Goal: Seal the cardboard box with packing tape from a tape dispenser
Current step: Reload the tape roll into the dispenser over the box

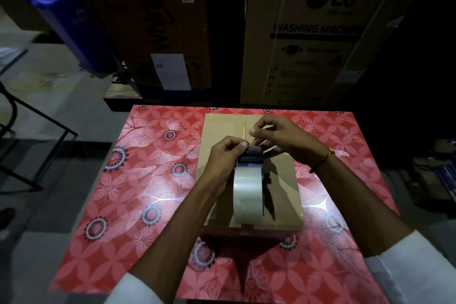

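A brown cardboard box (222,128) lies in the middle of the table, its flaps folded shut with a seam running away from me. Above it I hold a tape dispenser (249,190) loaded with a roll of clear packing tape. My left hand (222,160) grips the dispenser near its dark front end. My right hand (278,138) pinches the loose end of the tape (259,142) just past the dispenser's front, over the seam. The dispenser's handle is hidden under the roll and my left hand.
The table (138,192) wears a red floral cover. Tall cardboard appliance boxes (315,32) stand right behind it. A blue bin (64,12) leans at the back left, and a black metal frame (37,131) stands on the floor to the left.
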